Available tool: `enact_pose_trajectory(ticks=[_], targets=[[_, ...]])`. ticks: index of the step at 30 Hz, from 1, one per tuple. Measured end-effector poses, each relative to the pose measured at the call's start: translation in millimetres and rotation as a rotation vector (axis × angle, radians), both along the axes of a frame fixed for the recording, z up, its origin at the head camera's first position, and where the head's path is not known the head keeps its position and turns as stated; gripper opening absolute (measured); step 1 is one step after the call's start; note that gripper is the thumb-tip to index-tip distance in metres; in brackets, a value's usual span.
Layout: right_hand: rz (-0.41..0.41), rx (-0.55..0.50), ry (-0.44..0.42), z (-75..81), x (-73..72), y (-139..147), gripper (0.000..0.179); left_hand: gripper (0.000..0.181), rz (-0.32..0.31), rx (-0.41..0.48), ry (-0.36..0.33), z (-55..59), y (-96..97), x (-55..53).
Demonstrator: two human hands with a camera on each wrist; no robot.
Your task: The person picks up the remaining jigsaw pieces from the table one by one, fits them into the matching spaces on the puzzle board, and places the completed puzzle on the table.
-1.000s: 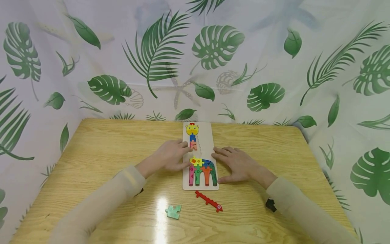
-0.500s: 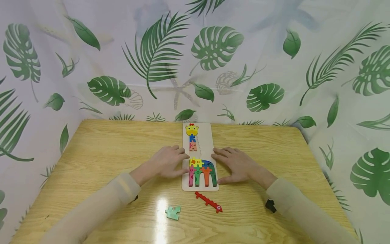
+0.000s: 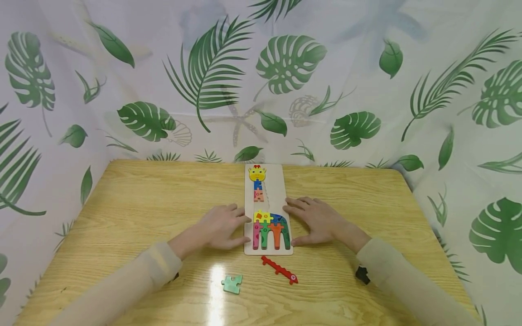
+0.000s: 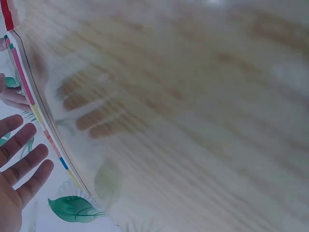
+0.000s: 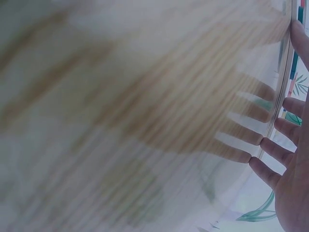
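Note:
A white puzzle board (image 3: 275,185) lies on the table with giraffe pieces set in it. At its top are the yellow giraffe head (image 3: 257,174), a blue neck piece (image 3: 258,185) and a salmon neck piece (image 3: 258,195). After a bare gap comes the yellow body piece (image 3: 262,217), with blue, pink, green and orange pieces around and below. My left hand (image 3: 223,227) is at the board's left edge, its fingers (image 4: 36,166) spread and holding nothing. On the right edge rest the fingertips of my right hand (image 3: 316,220); its fingers (image 5: 277,150) are spread too.
Near me, below the board, lie a loose green puzzle piece (image 3: 232,284) and a long red wavy piece (image 3: 279,269) with an eye spot. The wooden table (image 3: 163,194) is glossy and reflects both hands. A leaf-print curtain (image 3: 228,81) hangs behind and at the sides.
My left hand has drawn back left and toward me, from over the neck gap to the board's left edge. The right hand and the pieces have stayed in place.

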State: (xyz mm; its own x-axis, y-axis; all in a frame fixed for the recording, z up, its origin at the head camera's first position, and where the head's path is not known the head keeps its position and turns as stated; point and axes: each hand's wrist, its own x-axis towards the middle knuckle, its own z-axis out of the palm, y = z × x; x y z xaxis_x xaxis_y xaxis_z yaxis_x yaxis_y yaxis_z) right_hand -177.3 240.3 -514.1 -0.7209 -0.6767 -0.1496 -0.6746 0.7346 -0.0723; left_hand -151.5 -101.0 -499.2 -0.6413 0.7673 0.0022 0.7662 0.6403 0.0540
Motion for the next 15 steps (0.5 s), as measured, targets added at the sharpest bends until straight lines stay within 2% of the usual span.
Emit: enact_pose_trajectory(ticks=[5, 15], targets=[[-0.001, 0.005, -0.004, -0.9, 0.2, 1.4, 0.104, 0.058, 0.000, -0.009, 0.000, -0.7, -1.4, 8.1], [0.006, 0.002, 0.017, -4.0, -0.5, 2.9, 0.105, 0.055, -0.053, -0.022, -0.017, -4.1, -8.1, 29.2]])
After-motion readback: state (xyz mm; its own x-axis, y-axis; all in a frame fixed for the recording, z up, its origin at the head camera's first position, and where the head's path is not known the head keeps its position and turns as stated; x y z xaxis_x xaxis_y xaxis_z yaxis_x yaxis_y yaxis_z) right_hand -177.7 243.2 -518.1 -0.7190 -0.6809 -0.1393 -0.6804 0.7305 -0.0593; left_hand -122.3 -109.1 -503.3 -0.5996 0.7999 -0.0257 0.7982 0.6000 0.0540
